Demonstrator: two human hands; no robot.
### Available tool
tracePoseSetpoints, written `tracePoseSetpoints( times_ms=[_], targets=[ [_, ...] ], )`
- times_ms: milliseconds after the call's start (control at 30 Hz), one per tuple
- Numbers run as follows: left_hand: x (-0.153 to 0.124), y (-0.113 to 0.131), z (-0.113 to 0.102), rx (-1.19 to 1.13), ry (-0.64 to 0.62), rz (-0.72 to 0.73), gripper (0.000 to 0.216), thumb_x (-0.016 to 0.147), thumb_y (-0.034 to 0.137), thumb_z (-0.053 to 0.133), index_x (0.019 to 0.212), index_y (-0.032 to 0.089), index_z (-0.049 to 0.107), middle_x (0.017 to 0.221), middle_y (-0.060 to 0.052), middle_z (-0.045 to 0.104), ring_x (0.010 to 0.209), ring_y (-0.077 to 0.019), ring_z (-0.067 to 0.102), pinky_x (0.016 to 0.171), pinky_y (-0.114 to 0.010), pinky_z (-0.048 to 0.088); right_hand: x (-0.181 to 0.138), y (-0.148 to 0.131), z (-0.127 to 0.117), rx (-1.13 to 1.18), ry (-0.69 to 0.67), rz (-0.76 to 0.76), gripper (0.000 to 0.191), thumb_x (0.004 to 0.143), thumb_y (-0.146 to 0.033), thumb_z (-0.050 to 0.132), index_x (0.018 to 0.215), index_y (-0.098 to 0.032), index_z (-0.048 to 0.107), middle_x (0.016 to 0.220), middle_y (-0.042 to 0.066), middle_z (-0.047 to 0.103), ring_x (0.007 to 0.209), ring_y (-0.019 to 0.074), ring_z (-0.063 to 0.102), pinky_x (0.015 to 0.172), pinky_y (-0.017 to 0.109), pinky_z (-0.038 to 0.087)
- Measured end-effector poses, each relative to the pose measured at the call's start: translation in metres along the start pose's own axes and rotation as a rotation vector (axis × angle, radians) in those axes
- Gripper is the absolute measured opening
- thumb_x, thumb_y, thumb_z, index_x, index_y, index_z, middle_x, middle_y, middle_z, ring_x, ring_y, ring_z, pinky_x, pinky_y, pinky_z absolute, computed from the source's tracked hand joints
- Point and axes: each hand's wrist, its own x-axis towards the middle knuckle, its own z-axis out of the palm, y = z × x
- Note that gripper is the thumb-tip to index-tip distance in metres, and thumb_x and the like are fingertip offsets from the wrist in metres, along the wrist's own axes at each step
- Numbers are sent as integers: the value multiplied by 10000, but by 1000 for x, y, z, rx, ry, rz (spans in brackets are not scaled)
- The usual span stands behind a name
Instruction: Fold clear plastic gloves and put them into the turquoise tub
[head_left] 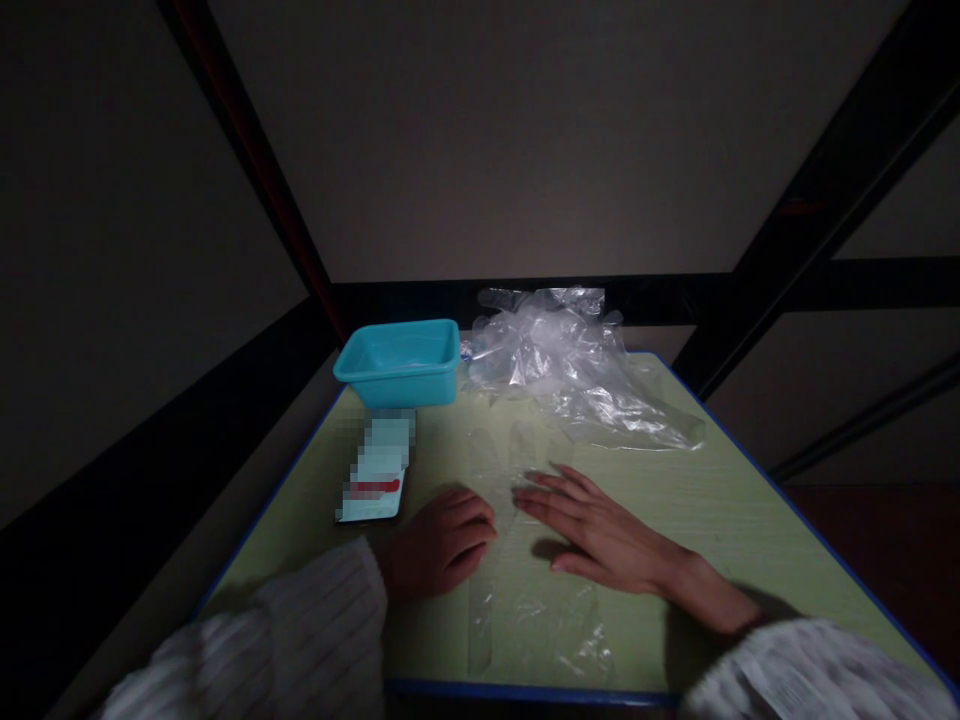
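A clear disposable plastic glove (540, 610) lies flat on the table, its finger parts pointing away from me. Over its middle, my right hand (600, 535) is open, palm down and fingers stretched out, the fingertips at or just above the film. My left hand (442, 540) is curled closed at the glove's left edge, knuckles up. Its palm side is hidden, so whether it pinches any film cannot be told. Farther back sits a crumpled heap of clear plastic gloves (555, 345).
A turquoise plastic basin (405, 385) stands at the back left of the pale green table (739, 520), which has a blue edge. In front of it lies a phone (382, 465) with a lit, blurred screen. A wall (525, 150) rises behind the table.
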Motion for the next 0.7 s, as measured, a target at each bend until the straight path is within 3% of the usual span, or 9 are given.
tracePoseSetpoints(
  times_ms=[700],
  targets=[
    [0, 0, -1, -9, -31, -2, 168, 855, 121, 427, 865, 148, 593, 887, -73, 602, 834, -186, 511, 787, -328, 426, -2, 5, 3, 4, 92, 46, 543, 906, -496, 401, 1341, -171, 386, 1334, 118, 483, 1279, 245, 356, 1082, 502, 203]
  ],
)
